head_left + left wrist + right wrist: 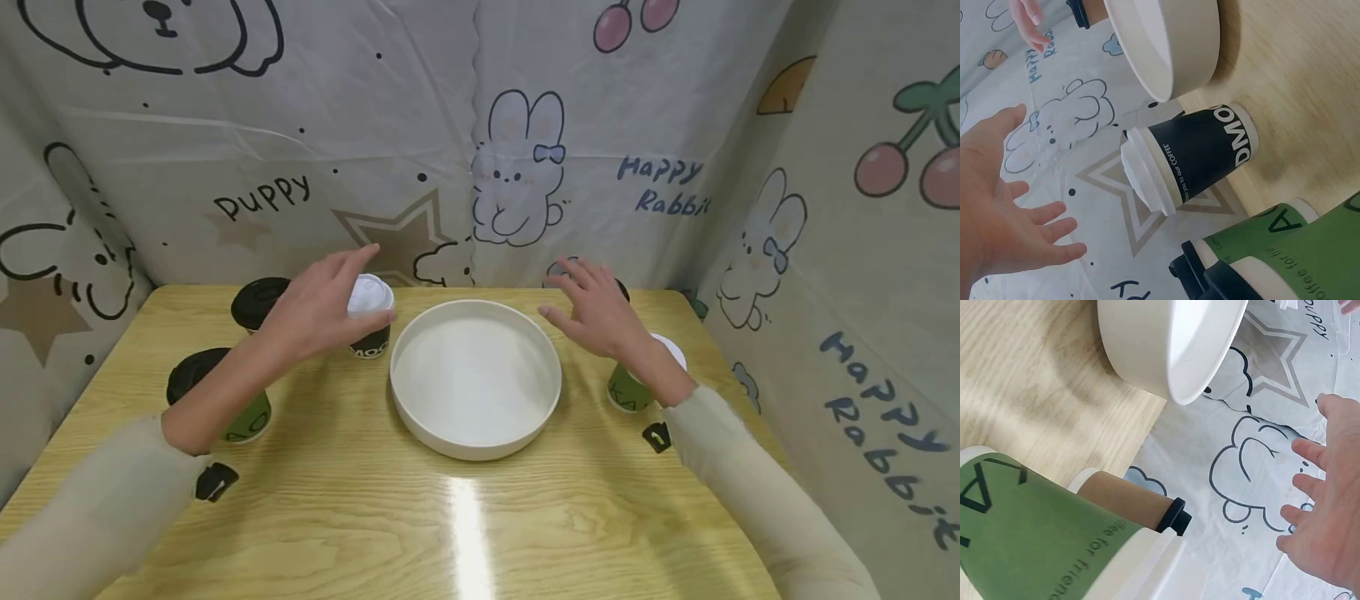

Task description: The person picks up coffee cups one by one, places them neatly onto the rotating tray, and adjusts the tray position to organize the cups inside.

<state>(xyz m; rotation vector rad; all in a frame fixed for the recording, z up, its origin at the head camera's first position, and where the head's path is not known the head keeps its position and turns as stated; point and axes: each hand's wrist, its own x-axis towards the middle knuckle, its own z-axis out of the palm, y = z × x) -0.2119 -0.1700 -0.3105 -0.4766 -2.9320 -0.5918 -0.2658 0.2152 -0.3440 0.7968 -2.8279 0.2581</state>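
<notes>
Patterned cloth backs a wooden table; a black cup and a green cup flank the round tray, left and right, presumably leaving it reachable. Left hand and right hand hover apart, either side of it, holding nothing.

On the remote feed I count five lidded cups: two black-lidded green cups, one white-lidded green cup, one white-lidded black cup and one black-lidded brown cup. I also register one round white tray, two small black items, two hands and one tabletop.
</notes>
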